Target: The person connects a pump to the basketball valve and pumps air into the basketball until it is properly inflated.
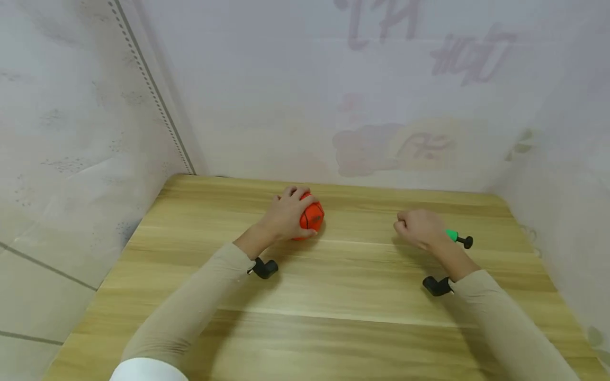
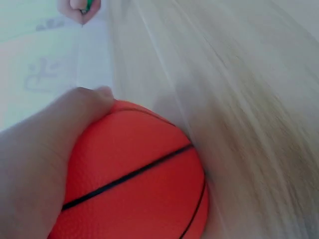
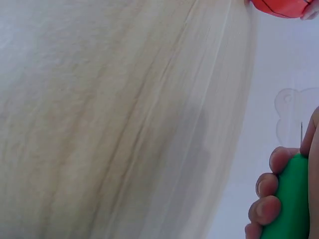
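A small orange basketball (image 1: 312, 217) with black seam lines is at the far middle of the wooden table, under my left hand (image 1: 285, 214). The fingers spread over its top and far side, and the thumb lies along the near side. In the left wrist view the basketball (image 2: 139, 174) fills the lower middle, close to the wood. My right hand (image 1: 421, 227) grips a green ball pump (image 1: 451, 234) above the table to the right. Its black plunger handle sticks out behind the hand. In the right wrist view, fingers wrap the green barrel (image 3: 289, 199), and a thin needle (image 3: 301, 132) points out past them.
The wooden table (image 1: 333, 296) reaches back to a pale wall covering (image 1: 286, 106) with faded markings. More covering stands close along the right side. Black wrist mounts (image 1: 265, 268) hang below both sleeves, just over the tabletop.
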The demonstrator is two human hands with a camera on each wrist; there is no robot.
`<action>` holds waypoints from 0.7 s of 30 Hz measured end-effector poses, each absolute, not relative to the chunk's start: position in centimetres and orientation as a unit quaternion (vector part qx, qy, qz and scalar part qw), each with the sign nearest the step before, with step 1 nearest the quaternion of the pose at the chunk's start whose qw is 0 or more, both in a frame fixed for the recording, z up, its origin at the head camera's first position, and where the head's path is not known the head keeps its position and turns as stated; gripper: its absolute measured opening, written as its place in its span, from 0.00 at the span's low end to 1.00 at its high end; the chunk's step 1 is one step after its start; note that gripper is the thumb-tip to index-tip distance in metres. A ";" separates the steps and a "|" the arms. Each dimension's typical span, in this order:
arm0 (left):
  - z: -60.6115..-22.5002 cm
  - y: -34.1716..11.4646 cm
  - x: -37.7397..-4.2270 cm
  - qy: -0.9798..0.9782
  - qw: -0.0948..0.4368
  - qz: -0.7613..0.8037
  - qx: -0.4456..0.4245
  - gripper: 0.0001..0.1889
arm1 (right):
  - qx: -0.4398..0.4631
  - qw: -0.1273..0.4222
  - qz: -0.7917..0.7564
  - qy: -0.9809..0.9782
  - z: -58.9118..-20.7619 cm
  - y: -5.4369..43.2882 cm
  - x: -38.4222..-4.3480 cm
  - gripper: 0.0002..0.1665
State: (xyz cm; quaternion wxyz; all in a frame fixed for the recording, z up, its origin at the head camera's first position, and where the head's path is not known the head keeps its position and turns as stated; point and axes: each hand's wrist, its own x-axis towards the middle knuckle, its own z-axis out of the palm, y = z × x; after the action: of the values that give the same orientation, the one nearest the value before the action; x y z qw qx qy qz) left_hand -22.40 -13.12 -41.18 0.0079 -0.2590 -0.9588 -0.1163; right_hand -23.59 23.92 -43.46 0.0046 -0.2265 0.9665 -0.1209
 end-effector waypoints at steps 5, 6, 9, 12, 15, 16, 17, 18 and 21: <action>-41.0 -12.7 -22.1 -0.962 -0.004 -0.093 -0.256 0.42 | -0.275 0.015 -0.128 0.953 -44.1 23.4 -23.6 0.17; -40.9 -12.6 -22.1 -0.963 -0.004 -0.090 -0.254 0.43 | -0.280 0.016 -0.130 0.951 -44.2 23.3 -23.6 0.16; -41.0 -12.3 -22.0 -0.965 0.004 -0.083 -0.250 0.43 | -0.298 0.018 -0.127 0.946 -44.4 22.8 -23.5 0.10; -41.0 -12.2 -21.9 -0.966 0.014 -0.079 -0.245 0.44 | -0.327 0.031 -0.130 0.936 -44.6 22.5 -23.5 0.12; -41.0 -12.3 -21.7 -0.967 0.020 -0.078 -0.241 0.46 | -0.352 0.051 -0.133 0.925 -44.7 22.2 -23.3 0.17; -41.0 -12.3 -21.6 -0.967 0.023 -0.080 -0.239 0.47 | -0.354 0.058 -0.138 0.923 -44.8 22.2 -23.3 0.18; -40.9 -12.4 -21.6 -0.968 0.026 -0.081 -0.236 0.49 | -0.356 0.058 -0.139 0.922 -44.8 22.1 -23.2 0.18; -40.9 -12.5 -21.5 -0.969 0.030 -0.082 -0.233 0.50 | -0.359 0.055 -0.141 0.921 -44.9 22.0 -23.2 0.18; -40.8 -12.7 -21.4 -0.970 0.043 -0.087 -0.224 0.53 | -0.360 0.041 -0.157 0.919 -45.1 21.7 -23.2 0.16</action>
State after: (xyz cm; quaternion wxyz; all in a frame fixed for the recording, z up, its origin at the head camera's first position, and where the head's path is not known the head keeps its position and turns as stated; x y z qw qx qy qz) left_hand -21.44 -12.69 -40.82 0.0427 -0.2236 -0.9699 -0.0866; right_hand -23.25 21.69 -45.14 0.0409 -0.3596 0.9188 -0.1574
